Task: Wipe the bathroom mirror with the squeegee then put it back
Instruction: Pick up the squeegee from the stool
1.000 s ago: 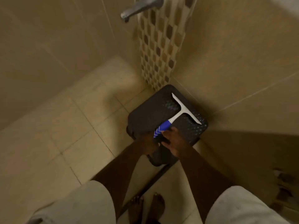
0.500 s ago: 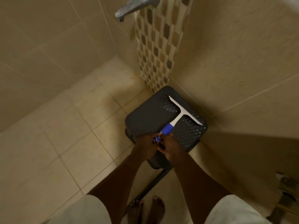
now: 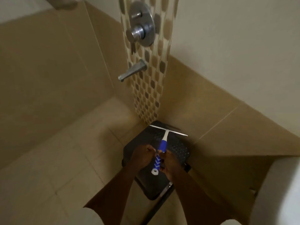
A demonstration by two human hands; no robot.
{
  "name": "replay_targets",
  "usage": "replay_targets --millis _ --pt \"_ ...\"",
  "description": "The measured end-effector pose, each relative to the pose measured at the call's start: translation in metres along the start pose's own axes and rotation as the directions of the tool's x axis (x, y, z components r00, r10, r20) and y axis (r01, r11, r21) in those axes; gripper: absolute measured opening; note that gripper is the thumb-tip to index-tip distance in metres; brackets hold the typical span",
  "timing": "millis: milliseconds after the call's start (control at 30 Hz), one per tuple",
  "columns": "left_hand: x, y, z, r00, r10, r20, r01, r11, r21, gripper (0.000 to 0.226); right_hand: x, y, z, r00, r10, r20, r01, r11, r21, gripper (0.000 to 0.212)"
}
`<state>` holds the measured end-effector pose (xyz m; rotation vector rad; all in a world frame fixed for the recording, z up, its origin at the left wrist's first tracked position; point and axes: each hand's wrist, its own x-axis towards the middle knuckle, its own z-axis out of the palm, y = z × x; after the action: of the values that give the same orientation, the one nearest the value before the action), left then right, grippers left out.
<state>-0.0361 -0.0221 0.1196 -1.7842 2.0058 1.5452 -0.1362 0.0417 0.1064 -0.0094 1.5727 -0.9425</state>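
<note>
View from above into a beige-tiled shower corner. Both hands meet over a dark, perforated plastic stool (image 3: 146, 140) that stands on the tiled floor (image 3: 65, 151) against the wall. Between them is a squeegee with a white T-shaped blade and blue-and-white ribbed handle (image 3: 159, 153). The left hand (image 3: 142, 157) and the right hand (image 3: 170, 164) are each closed around the lower part of the handle, one on either side, with the white end cap poking out below them. The blade end points away toward the wall corner and appears to hover over the stool's far edge; whether it touches is unclear. A chrome tap spout (image 3: 132, 71) and round chrome mixer control (image 3: 141, 24) sit on the mosaic strip above. No mirror is visible. Judging by this, the squeegee is only just in hand: wiping and returning it likely both remain.
</note>
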Motion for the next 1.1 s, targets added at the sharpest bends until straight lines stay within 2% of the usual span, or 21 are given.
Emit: replay_targets --millis 67,200,333,567,733,967,1100 --pt "-0.016 0.017 -0.015 1.0 -0.025 -0.008 0.024 0.997 -0.069 0.018 -0.024 -0.012 0.002 0.999 -0.039 0.016 0.038 0.999 0.038 0.028" --pt "-0.043 0.042 -0.037 0.997 -0.077 0.001 0.076 0.972 -0.221 0.022 -0.066 -0.027 0.007 0.979 -0.131 0.156 0.115 0.987 0.11 0.023" --pt "-0.073 0.065 -0.056 0.999 -0.042 0.016 0.045 0.926 -0.375 0.021 -0.109 -0.044 0.013 0.961 -0.21 0.182 0.202 0.978 0.06 0.023" --pt "-0.126 0.103 -0.088 0.998 0.062 0.011 -0.051 0.899 -0.434 0.01 -0.178 -0.067 0.014 0.939 -0.319 0.131 0.327 0.944 -0.045 0.026" --pt "-0.153 0.129 -0.111 0.985 0.168 -0.044 -0.17 0.876 -0.451 0.007 -0.221 -0.083 0.019 0.89 -0.433 0.145 0.443 0.896 -0.04 0.028" --pt "-0.182 0.16 -0.14 0.916 0.363 -0.169 -0.4 0.846 -0.353 0.026 -0.275 -0.107 0.024 0.824 -0.563 0.056 0.566 0.821 -0.075 0.025" --pt "-0.202 0.181 -0.155 0.867 0.472 -0.158 -0.496 0.799 -0.339 0.016 -0.306 -0.123 0.02 0.78 -0.625 0.038 0.626 0.776 -0.077 0.021"
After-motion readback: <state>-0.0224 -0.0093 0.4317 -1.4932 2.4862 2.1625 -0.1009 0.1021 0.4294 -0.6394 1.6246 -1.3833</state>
